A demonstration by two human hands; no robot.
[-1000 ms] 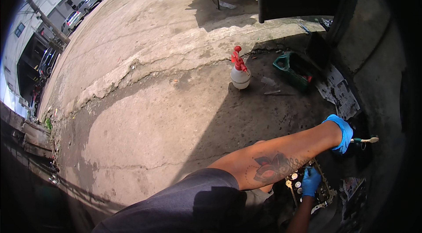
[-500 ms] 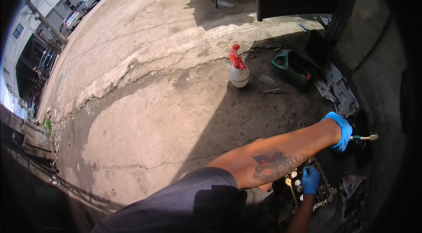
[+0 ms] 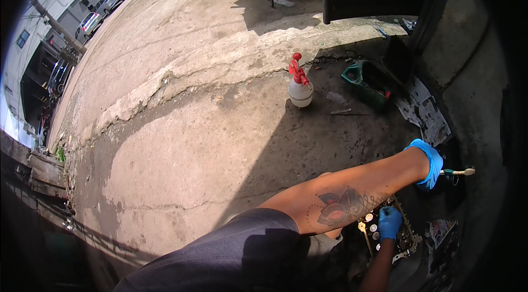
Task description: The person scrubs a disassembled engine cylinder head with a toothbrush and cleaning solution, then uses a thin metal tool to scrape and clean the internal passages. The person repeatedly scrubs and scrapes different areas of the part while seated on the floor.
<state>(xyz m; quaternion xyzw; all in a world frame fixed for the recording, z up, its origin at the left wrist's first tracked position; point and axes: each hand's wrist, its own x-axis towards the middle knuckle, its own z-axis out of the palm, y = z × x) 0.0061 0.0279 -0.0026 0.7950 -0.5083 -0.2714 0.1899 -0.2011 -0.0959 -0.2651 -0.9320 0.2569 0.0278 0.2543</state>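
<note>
Rigid metal engine part with pale discs (image 3: 374,231), beneath your blue-gloved right hand (image 3: 389,222), is probably heavy, slippery; hold its edges. Right fingers' grip: can't tell; your blue-gloved left hand's (image 3: 430,164) fingers are hidden.

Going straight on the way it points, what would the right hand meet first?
In the picture, the left forearm comes first ahead of the right hand. It overlaps the metal part from above, though, so the hand might pass beneath; depth is unclear.

L hand (image 3: 433,161) by brush (image 3: 461,172) | R hand (image 3: 390,223) over metal pt. (image 3: 375,228) | spray btl. (image 3: 300,94) upr.
</note>
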